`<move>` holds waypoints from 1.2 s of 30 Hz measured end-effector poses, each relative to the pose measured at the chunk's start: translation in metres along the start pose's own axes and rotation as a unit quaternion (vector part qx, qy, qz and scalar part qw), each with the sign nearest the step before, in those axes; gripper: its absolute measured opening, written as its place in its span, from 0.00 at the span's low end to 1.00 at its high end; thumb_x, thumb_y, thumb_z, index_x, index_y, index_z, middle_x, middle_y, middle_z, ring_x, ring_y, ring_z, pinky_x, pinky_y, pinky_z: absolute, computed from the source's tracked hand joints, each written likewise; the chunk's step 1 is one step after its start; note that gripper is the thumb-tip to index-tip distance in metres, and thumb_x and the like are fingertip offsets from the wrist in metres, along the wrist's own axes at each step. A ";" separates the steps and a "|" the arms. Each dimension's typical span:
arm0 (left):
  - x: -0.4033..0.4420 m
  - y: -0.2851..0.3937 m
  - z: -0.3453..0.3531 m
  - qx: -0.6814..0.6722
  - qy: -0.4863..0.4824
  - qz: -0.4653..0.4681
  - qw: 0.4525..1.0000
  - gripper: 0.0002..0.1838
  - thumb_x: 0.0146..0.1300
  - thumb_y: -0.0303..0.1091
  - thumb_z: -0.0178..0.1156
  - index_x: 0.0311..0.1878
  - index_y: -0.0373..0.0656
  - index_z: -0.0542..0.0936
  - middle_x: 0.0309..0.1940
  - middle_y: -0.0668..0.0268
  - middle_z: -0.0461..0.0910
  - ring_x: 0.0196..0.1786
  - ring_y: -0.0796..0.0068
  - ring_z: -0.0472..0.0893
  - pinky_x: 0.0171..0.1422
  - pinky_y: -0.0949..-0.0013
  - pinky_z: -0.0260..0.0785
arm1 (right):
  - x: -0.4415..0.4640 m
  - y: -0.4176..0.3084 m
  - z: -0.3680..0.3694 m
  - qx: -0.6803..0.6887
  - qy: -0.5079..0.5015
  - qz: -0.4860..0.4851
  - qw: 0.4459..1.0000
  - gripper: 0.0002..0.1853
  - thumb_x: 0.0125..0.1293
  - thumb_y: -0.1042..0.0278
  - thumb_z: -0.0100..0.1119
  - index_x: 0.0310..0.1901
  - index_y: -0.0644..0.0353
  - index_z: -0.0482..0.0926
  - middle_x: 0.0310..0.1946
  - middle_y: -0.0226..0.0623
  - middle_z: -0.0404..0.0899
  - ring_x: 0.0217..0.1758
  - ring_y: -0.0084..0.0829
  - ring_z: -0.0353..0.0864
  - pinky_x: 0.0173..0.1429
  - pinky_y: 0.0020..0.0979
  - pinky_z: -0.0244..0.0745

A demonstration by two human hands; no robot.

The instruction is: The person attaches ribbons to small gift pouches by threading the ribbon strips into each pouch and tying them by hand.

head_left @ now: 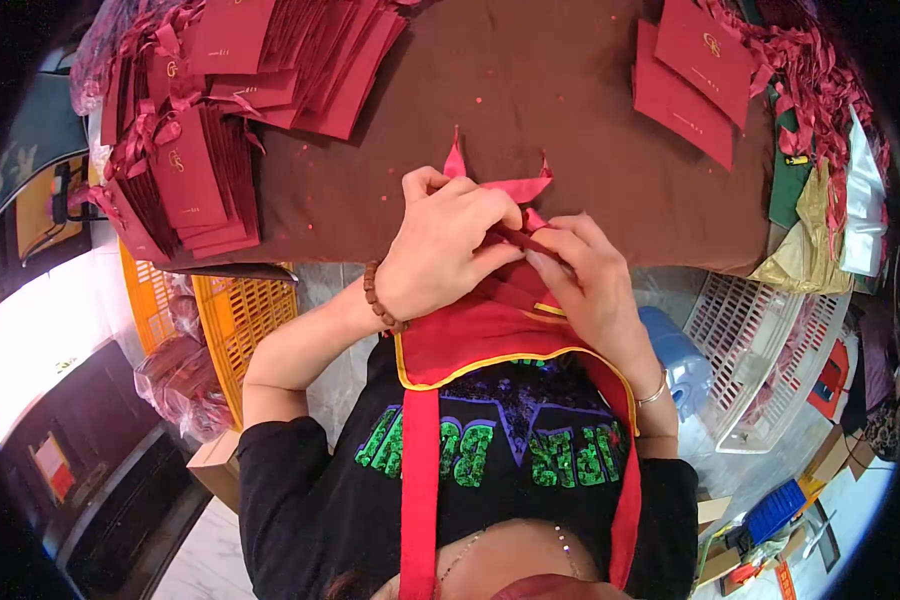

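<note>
My left hand point(452, 238), with a beaded bracelet at the wrist, is closed near the table's front edge, its fingers pinching a dark red piece point(511, 238). My right hand point(582, 272), with a bangle, pinches the other side of the same piece. The piece is small and mostly hidden by the fingers. Red ribbon point(520, 189) sticks out beyond the hands, with pointed ends lying on the brown cloth. Below the hands hangs a red apron point(460, 345) with yellow trim.
Stacks of red printed cards point(195, 170) with ribbons fill the left of the brown-covered table point(510, 90). Two red cards point(705, 70) lie at the right beside a heap of ribbons point(815, 80). Yellow point(240, 330) and white point(745, 350) baskets stand below the table edge.
</note>
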State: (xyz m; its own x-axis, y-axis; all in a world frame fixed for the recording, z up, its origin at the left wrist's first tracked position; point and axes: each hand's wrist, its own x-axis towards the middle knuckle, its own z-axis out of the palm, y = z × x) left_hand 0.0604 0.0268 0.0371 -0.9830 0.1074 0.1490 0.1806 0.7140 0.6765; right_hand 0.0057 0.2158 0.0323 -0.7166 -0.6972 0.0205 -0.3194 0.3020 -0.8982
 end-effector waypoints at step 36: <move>0.042 0.003 -0.014 -0.070 -0.189 -0.141 0.969 0.17 0.53 0.23 0.57 0.44 0.43 0.63 0.24 0.66 0.79 0.32 0.68 0.79 0.49 0.61 0.60 | 0.000 0.007 0.015 0.010 0.015 -0.009 1.000 0.09 0.54 0.77 0.65 0.37 0.64 0.76 0.40 0.39 0.75 0.33 0.28 0.76 0.31 0.22 0.71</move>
State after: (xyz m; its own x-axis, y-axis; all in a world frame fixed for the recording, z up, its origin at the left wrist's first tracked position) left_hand 0.0197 0.0241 0.0554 -0.9315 0.1860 -0.3125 -0.1198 0.6543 0.7467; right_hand 0.0131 0.2081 0.0190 -0.7295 -0.6821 0.0507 -0.3205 0.2755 -0.9063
